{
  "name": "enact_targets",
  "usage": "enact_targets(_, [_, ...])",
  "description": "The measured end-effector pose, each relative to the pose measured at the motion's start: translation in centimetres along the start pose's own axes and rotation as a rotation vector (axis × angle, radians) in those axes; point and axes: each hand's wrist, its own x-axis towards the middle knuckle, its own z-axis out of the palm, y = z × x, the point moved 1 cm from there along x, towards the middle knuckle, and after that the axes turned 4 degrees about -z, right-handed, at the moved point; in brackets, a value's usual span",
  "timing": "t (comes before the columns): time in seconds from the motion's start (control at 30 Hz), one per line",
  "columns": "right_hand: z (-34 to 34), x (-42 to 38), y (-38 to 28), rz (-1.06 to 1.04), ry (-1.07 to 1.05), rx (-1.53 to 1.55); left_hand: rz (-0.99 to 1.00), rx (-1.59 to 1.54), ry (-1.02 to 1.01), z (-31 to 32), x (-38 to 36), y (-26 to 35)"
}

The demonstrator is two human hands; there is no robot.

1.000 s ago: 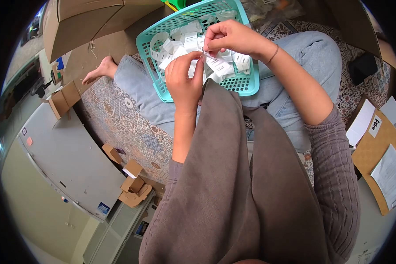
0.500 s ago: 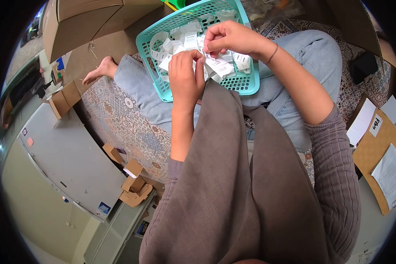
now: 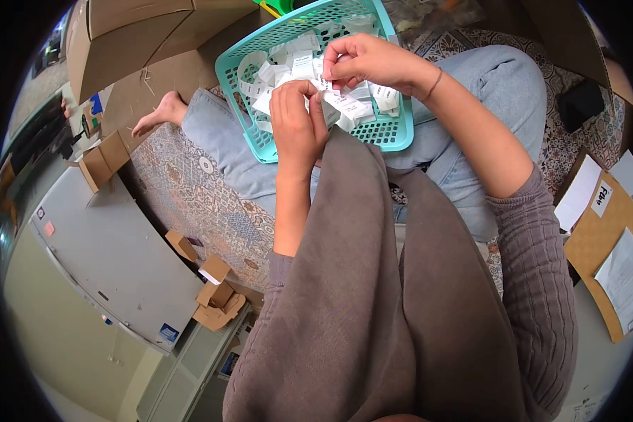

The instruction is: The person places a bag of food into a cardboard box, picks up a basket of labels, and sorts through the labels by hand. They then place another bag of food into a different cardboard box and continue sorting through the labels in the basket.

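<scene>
A turquoise plastic basket (image 3: pixel 264 151) rests by my crossed legs and holds many white printed labels (image 3: pixel 303 65), some loose and some in curled strips. Over its near half, my left hand (image 3: pixel 297 121) is closed, thumb and forefinger pinching a white printed label (image 3: pixel 325 85). Just to the right and a little higher, my right hand (image 3: pixel 355 60) pinches the same small label at its upper end. Its fingertips nearly meet those of the left. Another printed strip (image 3: pixel 348 105) lies right below the fingers.
An open cardboard box (image 3: pixel 133 49) stands at upper left, a grey cabinet-like surface (image 3: pixel 119 253) at left. Small cardboard boxes (image 3: pixel 214 295) sit beside it. A brown envelope (image 3: pixel 598 246) with papers lies at right, near a black object (image 3: pixel 580 107) on the patterned rug (image 3: pixel 211 204).
My fingertips have shifted slightly on the label, and the piece between them has turned. Both arms stay almost where they were.
</scene>
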Motion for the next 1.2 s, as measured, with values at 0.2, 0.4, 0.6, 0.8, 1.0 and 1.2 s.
enact_targets(0.2, [0.1, -0.1, 0.0, -0.013, -0.024, 0.026, 0.0, 0.001, -0.001, 0.0, 0.1, 0.1])
enact_targets(0.4, [0.3, -0.4, -0.3, 0.008, -0.039, 0.13, 0.03, -0.02, 0.051, 0.2, -0.1, -0.1])
enact_targets(0.6, [0.4, -0.5, -0.3, 0.008, -0.046, 0.167, 0.032, -0.059, 0.112, 0.2, -0.1, 0.1])
enact_targets(0.8, [0.6, -0.6, -0.5, -0.024, -0.064, 0.202, 0.032, -0.085, 0.16, 0.3, -0.1, 0.2])
enact_targets(1.0, [0.6, -0.7, -0.7, -0.077, -0.092, 0.211, 0.023, -0.113, 0.217, 0.5, -0.2, 0.1])
enact_targets(1.2, [0.6, -0.6, -1.0, -0.159, -0.098, 0.102, -0.107, -0.342, 0.269, 0.8, -0.4, 0.0])
